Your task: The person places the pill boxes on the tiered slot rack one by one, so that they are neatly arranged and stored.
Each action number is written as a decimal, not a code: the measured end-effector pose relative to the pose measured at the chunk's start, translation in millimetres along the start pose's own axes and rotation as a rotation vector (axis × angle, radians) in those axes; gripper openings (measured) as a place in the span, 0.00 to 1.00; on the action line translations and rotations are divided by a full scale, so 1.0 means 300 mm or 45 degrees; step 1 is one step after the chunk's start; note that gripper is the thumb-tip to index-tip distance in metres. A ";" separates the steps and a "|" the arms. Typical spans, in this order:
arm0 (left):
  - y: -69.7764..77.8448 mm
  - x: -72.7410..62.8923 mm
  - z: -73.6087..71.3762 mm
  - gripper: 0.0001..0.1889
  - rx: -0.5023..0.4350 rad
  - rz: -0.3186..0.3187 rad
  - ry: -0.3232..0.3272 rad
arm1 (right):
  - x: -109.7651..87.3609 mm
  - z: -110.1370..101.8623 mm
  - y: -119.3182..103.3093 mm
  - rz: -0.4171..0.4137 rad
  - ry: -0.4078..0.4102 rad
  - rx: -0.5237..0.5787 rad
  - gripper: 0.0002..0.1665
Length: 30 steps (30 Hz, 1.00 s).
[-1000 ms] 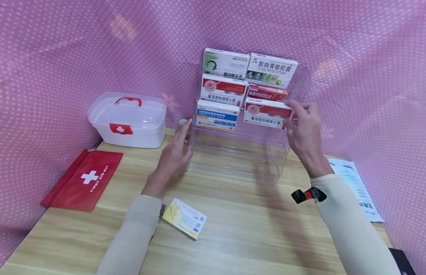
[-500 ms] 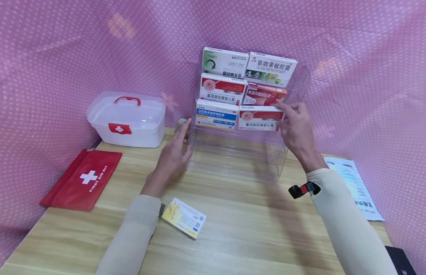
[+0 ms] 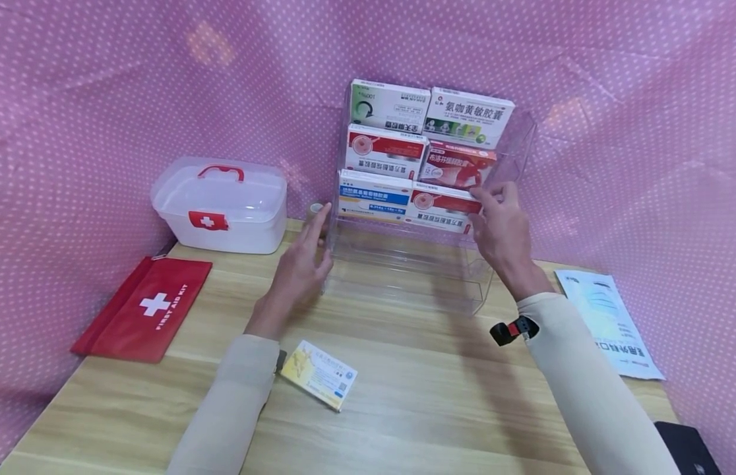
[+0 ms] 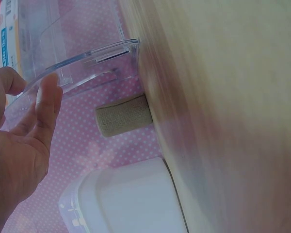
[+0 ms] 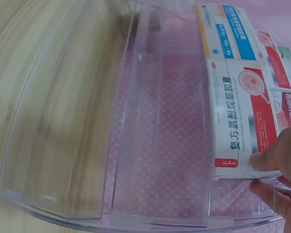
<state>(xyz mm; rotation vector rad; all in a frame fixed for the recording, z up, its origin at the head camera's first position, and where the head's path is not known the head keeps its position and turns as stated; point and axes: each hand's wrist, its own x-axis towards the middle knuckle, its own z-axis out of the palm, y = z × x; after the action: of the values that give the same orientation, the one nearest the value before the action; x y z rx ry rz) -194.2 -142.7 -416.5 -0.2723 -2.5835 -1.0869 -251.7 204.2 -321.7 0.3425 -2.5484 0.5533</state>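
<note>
In the head view my right hand (image 3: pixel 503 227) pinches the near right end of a red-and-white medicine box (image 3: pixel 439 208). In the right wrist view the thumb lies on that box's (image 5: pixel 242 116) printed front, with fingers at its end edge. The box stands in a tier of a clear acrylic rack (image 3: pixel 403 284), beside a blue-and-white medicine box (image 3: pixel 374 198). My left hand (image 3: pixel 303 264) touches the rack's left side panel with fairly straight fingers. Behind this pair stand another red-and-white box (image 3: pixel 384 153), a red box (image 3: pixel 457 165) and two green-and-white boxes (image 3: pixel 469 119).
A yellow-and-white box (image 3: pixel 319 375) lies on the wooden table. At the left are a white first-aid case (image 3: pixel 225 211) and a red first-aid pouch (image 3: pixel 142 310). A tan bandage roll (image 4: pixel 123 115) stands behind my left hand. A mask packet (image 3: pixel 608 323) lies at right.
My right hand has moved left and slightly down with the red-and-white box, which now sits level against the blue-and-white box. More of the red box behind shows. My left hand stays put.
</note>
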 end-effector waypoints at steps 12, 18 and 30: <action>0.002 0.002 0.004 0.54 -0.030 0.007 0.000 | -0.047 -0.028 -0.070 -0.049 0.043 -0.055 0.28; 0.006 0.004 0.002 0.54 -0.022 0.003 -0.009 | -0.191 0.033 -0.189 -0.218 -0.122 0.054 0.18; 0.002 0.004 -0.007 0.54 -0.006 -0.003 -0.001 | -0.562 0.273 -0.431 -0.105 -1.144 0.287 0.41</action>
<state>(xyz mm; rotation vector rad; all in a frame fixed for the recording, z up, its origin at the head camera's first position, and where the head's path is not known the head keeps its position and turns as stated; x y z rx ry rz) -194.7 -143.7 -414.3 -0.2711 -2.5831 -1.0935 -100.7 75.6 -433.8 0.9497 -3.2920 0.7839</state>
